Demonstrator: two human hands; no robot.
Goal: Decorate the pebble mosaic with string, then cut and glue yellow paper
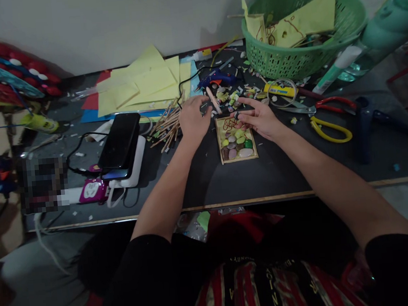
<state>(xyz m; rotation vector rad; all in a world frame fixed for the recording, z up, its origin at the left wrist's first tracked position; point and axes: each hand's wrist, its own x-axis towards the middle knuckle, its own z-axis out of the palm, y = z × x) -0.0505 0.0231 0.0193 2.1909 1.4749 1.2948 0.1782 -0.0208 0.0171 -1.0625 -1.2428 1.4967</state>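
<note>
A small panel (236, 126) edged with thin sticks lies on the dark table, with smooth pebbles (237, 153) over its lower part and brown squiggles above. My right hand (263, 120) is over its upper right corner, thumb and fingertips pinching a small dark piece whose kind I cannot make out. My left hand (194, 118) hovers left of the panel, fingers curved and apart, holding nothing visible. It is close to a heap of thin wooden sticks (166, 127) and a pale pink stick-like object (214, 100).
Behind are a blue glue gun (217, 78), yellow paper sheets (149, 84) and a green basket (288, 59). Scissors with a yellow handle (332, 131) and a bottle (385, 30) are at right. A phone (120, 140) sits left. Another person's leg (41, 283) is lower left.
</note>
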